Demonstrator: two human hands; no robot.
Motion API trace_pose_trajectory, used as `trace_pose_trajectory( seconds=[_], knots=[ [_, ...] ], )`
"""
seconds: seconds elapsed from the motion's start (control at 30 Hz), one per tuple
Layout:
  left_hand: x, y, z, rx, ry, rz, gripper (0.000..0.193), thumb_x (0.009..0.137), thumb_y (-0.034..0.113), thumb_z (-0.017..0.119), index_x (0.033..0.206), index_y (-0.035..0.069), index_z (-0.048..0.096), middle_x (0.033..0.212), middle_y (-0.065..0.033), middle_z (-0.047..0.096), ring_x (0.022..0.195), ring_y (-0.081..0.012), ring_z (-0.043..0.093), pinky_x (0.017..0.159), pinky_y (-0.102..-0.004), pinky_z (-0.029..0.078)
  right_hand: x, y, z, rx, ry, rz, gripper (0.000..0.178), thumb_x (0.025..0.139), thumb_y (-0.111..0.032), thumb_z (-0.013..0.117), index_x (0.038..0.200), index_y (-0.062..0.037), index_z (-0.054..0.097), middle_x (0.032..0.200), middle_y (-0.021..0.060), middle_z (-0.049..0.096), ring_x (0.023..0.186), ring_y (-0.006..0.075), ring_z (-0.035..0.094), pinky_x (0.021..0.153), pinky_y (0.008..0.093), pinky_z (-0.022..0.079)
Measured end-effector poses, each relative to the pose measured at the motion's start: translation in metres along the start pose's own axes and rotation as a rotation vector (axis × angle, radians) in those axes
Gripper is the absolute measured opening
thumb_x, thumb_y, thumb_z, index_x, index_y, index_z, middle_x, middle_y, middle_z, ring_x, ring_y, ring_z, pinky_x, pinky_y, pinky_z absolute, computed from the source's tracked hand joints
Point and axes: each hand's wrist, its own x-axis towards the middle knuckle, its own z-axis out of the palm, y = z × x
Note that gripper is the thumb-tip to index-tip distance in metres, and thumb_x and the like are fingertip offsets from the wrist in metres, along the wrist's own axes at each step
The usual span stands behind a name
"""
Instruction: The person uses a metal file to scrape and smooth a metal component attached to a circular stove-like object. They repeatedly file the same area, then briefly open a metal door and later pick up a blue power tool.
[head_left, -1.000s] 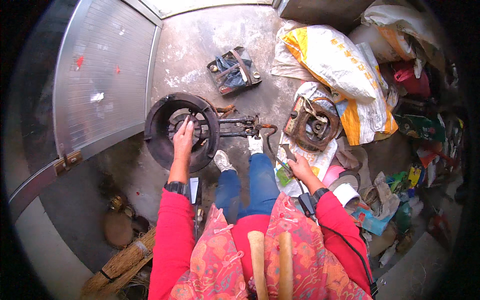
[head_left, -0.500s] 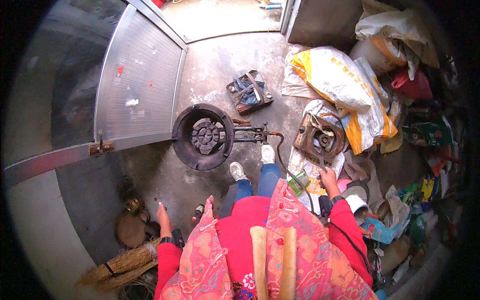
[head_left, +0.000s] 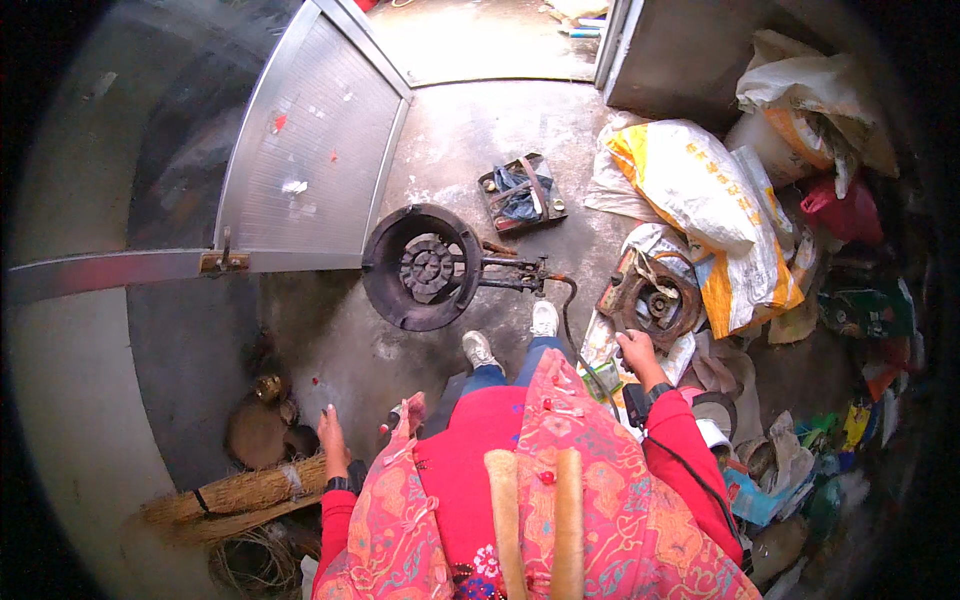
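On the right side of the floor (head_left: 325, 345), a rusty burner (head_left: 661, 304) lies on a white sack. The person's right hand (head_left: 640, 356) is at its near edge, forearm angled forward, fingers curled; whether they grip anything cannot be told. The left hand (head_left: 333, 440) hangs low beside the body, fingers pointing forward, its hold unclear, near a straw bundle (head_left: 240, 497). Ahead, between the hands, sits a round black stove (head_left: 427, 269), near the door (head_left: 310, 150).
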Motion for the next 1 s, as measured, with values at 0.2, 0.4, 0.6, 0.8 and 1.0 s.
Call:
trace_pose_trajectory(
  seconds=[0.2, 0.4, 0.6, 0.8, 1.0],
  knots=[
    [-0.002, -0.025, -0.007, -0.078, 0.128, 0.008, 0.074, 0.087, 0.043, 0.057, 0.134, -0.010, 0.037, 0.131, -0.0260, 0.048, 0.119, -0.0315, 0.049, 0.098, -0.0371, 0.038, -0.006, -0.001, -0.004, -0.149, 0.079, 0.009, 0.032, 0.083, -0.029, 0.059, 0.081, 0.0034, 0.064, 0.066, 0.0173, 0.063, 0.058, 0.0264, 0.061, 0.058, 0.0404, 0.046],
    [0.032, -0.026, -0.018, -0.018, 0.118, 0.027, 0.067, 0.088, 0.038, 0.059, 0.131, -0.010, 0.041, 0.125, -0.0220, 0.052, 0.112, -0.0274, 0.052, 0.095, -0.0347, 0.039, -0.031, 0.017, 0.008, 0.017, 0.126, 0.053, 0.027, 0.086, -0.026, 0.057, 0.080, 0.0001, 0.061, 0.057, 0.0086, 0.058, 0.040, 0.0180, 0.053, 0.039, 0.0343, 0.042],
    [0.118, -0.072, -0.051, -0.346, 0.027, 0.084, 0.061, 0.089, 0.036, 0.059, 0.128, -0.009, 0.045, 0.122, -0.0185, 0.055, 0.109, -0.0238, 0.053, 0.094, -0.0337, 0.040, -0.069, 0.047, 0.096, -0.092, 0.164, 0.032, 0.023, 0.089, -0.025, 0.054, 0.089, -0.0024, 0.059, 0.059, 0.0073, 0.056, 0.037, 0.0159, 0.046, 0.033, 0.0319, 0.036],
    [0.178, -0.096, -0.105, -0.204, 0.043, 0.068, 0.078, 0.087, 0.048, 0.057, 0.135, -0.009, 0.036, 0.134, -0.0227, 0.046, 0.120, -0.0317, 0.047, 0.100, -0.0370, 0.036, -0.147, 0.005, 0.189, -0.069, 0.050, 0.063, 0.025, 0.086, -0.023, 0.058, 0.075, -0.0017, 0.061, 0.060, 0.0055, 0.056, 0.046, 0.0151, 0.051, 0.042, 0.0303, 0.040],
    [0.218, -0.078, -0.104, -0.235, 0.098, 0.135, 0.077, 0.086, 0.045, 0.059, 0.135, -0.010, 0.036, 0.134, -0.0221, 0.047, 0.120, -0.0306, 0.048, 0.100, -0.0353, 0.036, -0.179, -0.030, 0.211, 0.005, -0.026, 0.135, 0.023, 0.088, -0.023, 0.057, 0.081, -0.0020, 0.058, 0.060, 0.0059, 0.055, 0.042, 0.0154, 0.049, 0.038, 0.0315, 0.038]
  ],
)
